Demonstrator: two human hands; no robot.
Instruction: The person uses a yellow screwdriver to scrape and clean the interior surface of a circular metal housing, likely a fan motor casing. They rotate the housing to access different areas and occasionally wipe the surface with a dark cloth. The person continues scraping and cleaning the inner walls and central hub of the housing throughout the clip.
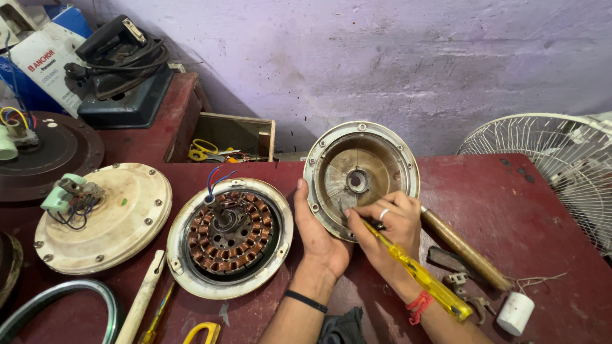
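Observation:
A round metal fan motor cover (pixel 361 175) stands tilted on its edge on the dark red table (pixel 529 216), its hollow side and central bearing facing me. My left hand (pixel 315 232) props it by the lower left rim. In my right hand (pixel 389 226) is a yellow-handled screwdriver (pixel 417 271), its tip against the cover's lower inside. To the left lies the other half of the fan motor (pixel 229 237), with copper windings and red and blue wires.
A cream fan motor (pixel 102 216) with a capacitor lies left. A wooden-handled hammer (pixel 462 245), a white capacitor (pixel 515 312) and small metal parts sit right. A white fan grille (pixel 561 165), an open box with scissors (pixel 233 141), and an iron (pixel 121 64) stand behind.

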